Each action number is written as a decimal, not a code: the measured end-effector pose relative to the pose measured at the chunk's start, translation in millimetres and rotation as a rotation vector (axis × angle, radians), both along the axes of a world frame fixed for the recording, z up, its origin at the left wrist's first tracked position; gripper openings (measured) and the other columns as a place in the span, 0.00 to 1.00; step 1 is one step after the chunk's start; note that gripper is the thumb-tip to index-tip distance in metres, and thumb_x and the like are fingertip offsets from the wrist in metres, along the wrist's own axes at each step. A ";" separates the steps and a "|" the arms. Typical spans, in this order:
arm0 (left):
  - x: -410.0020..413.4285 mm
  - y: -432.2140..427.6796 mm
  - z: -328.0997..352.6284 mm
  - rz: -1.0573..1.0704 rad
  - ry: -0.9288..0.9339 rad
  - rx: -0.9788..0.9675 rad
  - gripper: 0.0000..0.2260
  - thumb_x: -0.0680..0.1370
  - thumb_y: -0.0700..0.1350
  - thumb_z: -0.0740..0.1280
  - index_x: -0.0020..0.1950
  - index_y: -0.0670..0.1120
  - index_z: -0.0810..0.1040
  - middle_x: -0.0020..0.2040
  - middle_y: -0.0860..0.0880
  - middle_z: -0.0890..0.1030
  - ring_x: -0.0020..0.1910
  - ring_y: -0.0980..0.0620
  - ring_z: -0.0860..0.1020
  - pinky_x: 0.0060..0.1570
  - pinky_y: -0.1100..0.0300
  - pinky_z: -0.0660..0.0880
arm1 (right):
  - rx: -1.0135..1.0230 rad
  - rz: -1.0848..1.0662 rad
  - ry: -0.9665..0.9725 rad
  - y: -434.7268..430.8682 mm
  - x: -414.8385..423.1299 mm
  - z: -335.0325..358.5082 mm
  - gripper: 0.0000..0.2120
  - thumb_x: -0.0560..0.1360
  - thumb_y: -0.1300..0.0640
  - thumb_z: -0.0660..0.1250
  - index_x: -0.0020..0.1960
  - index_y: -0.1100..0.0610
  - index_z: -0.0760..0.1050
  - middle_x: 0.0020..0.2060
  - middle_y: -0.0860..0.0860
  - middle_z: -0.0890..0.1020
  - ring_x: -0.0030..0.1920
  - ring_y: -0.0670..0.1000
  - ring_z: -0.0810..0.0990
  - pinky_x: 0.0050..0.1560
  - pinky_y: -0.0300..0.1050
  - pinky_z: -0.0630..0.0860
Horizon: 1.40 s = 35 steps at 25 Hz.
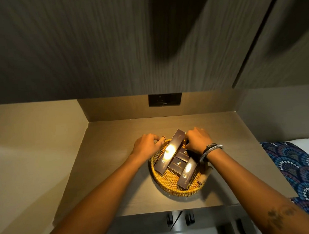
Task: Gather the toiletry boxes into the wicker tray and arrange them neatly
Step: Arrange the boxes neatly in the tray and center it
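A round wicker tray (172,191) sits on the wooden shelf. In it lie several dark brown toiletry boxes with gold logos: a long comb box (171,150) leaning over the far rim, two small boxes (184,153) (177,166) in the middle, and another long box (187,175) on the right. My left hand (146,144) rests at the tray's far-left rim with its fingers curled over the weave. My right hand (198,139), with bangles on the wrist, covers the far-right part of the tray, touching the comb box's right edge. Its fingertips are hidden.
The shelf (116,163) is a recessed niche with a side wall on the left and a back panel holding a black socket plate (165,99). A patterned blue cloth on a bed (295,163) lies to the right. Dark handles (178,219) show below the shelf's front edge.
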<state>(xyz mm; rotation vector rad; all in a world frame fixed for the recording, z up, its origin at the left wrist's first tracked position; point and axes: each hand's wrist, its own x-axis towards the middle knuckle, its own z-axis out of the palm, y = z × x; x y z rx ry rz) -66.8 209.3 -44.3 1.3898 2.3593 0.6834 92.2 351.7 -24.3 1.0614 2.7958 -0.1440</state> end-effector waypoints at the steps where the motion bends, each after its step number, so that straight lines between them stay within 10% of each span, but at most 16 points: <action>1: -0.6 -0.3 0.4 0.008 0.006 -0.007 0.17 0.80 0.59 0.63 0.55 0.50 0.85 0.48 0.50 0.87 0.42 0.49 0.82 0.44 0.53 0.80 | -0.007 -0.008 0.004 -1.2 0.5 -1.2 0.09 0.74 0.53 0.72 0.50 0.57 0.82 0.45 0.55 0.83 0.48 0.56 0.80 0.54 0.51 0.78; 9: -0.8 -4.1 4.4 0.018 0.108 -0.063 0.19 0.80 0.58 0.61 0.50 0.47 0.86 0.46 0.48 0.87 0.43 0.47 0.83 0.46 0.49 0.81 | 0.027 -0.072 0.108 -10.9 21.0 26.0 0.18 0.74 0.45 0.70 0.58 0.55 0.79 0.53 0.52 0.81 0.58 0.55 0.75 0.58 0.54 0.70; 15: -0.5 -30.9 6.1 0.144 0.116 -0.108 0.18 0.79 0.54 0.62 0.43 0.42 0.84 0.39 0.44 0.85 0.40 0.42 0.82 0.39 0.53 0.77 | -0.069 -0.444 0.237 -58.3 76.1 27.3 0.19 0.73 0.43 0.69 0.32 0.55 0.72 0.27 0.48 0.71 0.26 0.47 0.68 0.27 0.40 0.62; 24: 31.6 -68.9 9.1 0.401 0.099 -0.049 0.17 0.77 0.47 0.64 0.30 0.42 0.76 0.27 0.47 0.73 0.27 0.47 0.70 0.27 0.59 0.62 | -0.181 -0.370 0.306 -66.7 65.1 9.8 0.11 0.78 0.61 0.64 0.37 0.59 0.76 0.31 0.52 0.76 0.34 0.54 0.76 0.36 0.47 0.75; 35: 59.7 -75.4 19.6 0.507 0.005 -0.006 0.21 0.81 0.53 0.62 0.41 0.38 0.82 0.40 0.38 0.84 0.42 0.37 0.82 0.42 0.49 0.78 | -0.229 -0.258 0.354 -59.5 73.0 14.2 0.11 0.80 0.57 0.64 0.41 0.60 0.78 0.36 0.55 0.78 0.36 0.56 0.77 0.37 0.47 0.75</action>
